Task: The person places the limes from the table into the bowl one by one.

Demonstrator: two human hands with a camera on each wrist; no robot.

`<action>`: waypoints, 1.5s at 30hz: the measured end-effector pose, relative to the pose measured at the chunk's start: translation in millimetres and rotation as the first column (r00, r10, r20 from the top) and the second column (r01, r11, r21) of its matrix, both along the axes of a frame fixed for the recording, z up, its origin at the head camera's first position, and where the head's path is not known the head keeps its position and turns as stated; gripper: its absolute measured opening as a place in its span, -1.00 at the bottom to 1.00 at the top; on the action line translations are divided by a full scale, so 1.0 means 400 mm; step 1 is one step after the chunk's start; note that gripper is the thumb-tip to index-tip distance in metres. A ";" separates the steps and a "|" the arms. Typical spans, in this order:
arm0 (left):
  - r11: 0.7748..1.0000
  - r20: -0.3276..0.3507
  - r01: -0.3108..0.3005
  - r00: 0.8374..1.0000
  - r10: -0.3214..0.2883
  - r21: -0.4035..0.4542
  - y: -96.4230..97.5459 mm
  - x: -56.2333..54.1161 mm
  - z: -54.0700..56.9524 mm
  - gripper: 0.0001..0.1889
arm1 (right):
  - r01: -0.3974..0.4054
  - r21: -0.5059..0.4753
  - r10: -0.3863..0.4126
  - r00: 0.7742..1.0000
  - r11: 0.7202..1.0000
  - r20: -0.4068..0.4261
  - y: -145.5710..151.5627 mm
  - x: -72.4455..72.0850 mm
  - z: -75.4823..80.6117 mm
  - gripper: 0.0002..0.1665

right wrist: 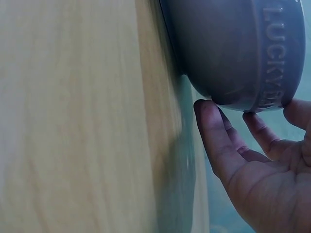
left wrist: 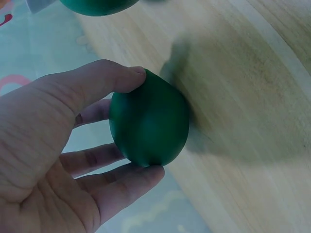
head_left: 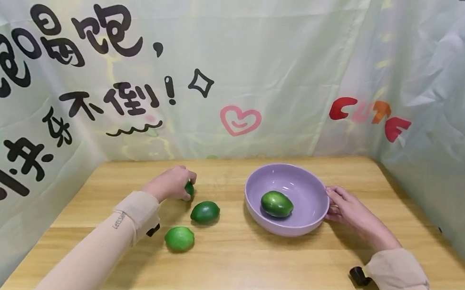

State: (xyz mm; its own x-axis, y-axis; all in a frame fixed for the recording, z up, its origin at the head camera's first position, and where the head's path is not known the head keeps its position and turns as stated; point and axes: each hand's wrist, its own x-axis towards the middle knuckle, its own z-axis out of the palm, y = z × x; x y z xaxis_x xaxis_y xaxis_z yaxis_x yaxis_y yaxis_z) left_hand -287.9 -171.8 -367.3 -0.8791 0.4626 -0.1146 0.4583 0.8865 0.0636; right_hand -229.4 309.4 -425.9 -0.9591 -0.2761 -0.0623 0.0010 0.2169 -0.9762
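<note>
My left hand [head_left: 171,183] grips a smooth dark green fruit [left wrist: 149,121], its thumb on one side and fingertips on the other. Fingers hide most of that fruit in the head view. Close by on the table lie a dark green oval fruit [head_left: 205,212] and a lighter green lime [head_left: 179,239]. My right hand [head_left: 352,210] touches the outer wall of a lilac bowl [head_left: 308,194] with spread fingertips, at its right side. Inside the bowl rests a larger green oval fruit [head_left: 277,204]. Raised lettering [right wrist: 273,53] runs along the bowl's outside near the rim.
The wooden table [head_left: 243,275] is backed by a printed cloth [head_left: 292,75] that also hangs along the left and right sides. Black wrist-worn devices show under both sleeves, the right one [head_left: 359,276] low over the tabletop.
</note>
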 end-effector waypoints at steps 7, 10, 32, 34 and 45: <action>1.000 -0.005 -0.015 1.000 0.015 0.016 0.003 0.012 -0.017 -0.67 | -0.007 -0.009 0.007 1.000 1.000 0.004 0.001 0.003 -0.011 -0.34; 1.000 -0.018 0.000 1.000 0.001 0.024 0.002 0.014 -0.027 -0.65 | -0.003 0.001 0.003 1.000 1.000 0.005 0.005 0.009 -0.016 -0.34; 0.999 -0.051 -0.013 0.999 0.016 0.053 -0.016 0.006 -0.030 -0.66 | -0.015 -0.003 0.015 1.000 1.000 0.013 0.001 0.001 -0.016 -0.34; 0.999 -0.054 -0.013 0.998 0.016 0.053 -0.015 0.004 -0.029 -0.65 | -0.010 -0.006 0.010 1.000 1.000 0.012 0.000 0.000 -0.012 -0.34; 0.998 -0.062 -0.030 0.997 0.033 0.061 -0.015 0.008 -0.028 -0.63 | -0.014 0.002 0.014 1.000 1.000 0.005 0.002 -0.004 -0.008 -0.34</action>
State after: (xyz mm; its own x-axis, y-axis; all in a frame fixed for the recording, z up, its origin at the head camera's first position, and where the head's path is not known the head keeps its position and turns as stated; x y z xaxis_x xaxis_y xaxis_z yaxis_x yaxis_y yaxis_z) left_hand -284.8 -177.8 -378.6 -0.8980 0.4389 -0.0314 0.4349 0.8961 0.0884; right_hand -231.0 310.3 -429.2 -0.9549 -0.2890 -0.0682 0.0033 0.2192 -0.9757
